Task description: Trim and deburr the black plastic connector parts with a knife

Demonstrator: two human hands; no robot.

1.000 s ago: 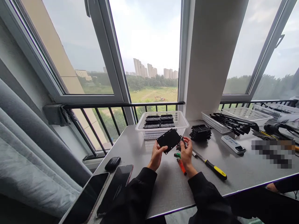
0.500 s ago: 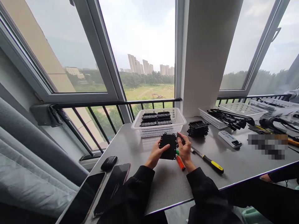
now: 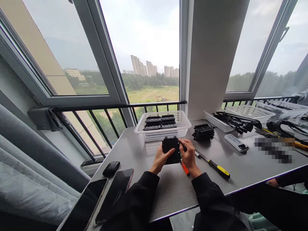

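Before the white basket (image 3: 166,134), one black plate (image 3: 171,152) is grasped by the left hand (image 3: 158,159); the grip of the right hand (image 3: 189,156) is unclear; stacked pieces (image 3: 154,125) are already set inside, another stack (image 3: 203,132) rightward.

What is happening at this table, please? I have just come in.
A person is handling a black plate above the table. The left hand grips it with the thumb across its face. The right hand is at its right edge, holding a small dark object, too covered to identify. Beyond the hands, a white basket holds black pieces; to its right, a black stack stands on the table.
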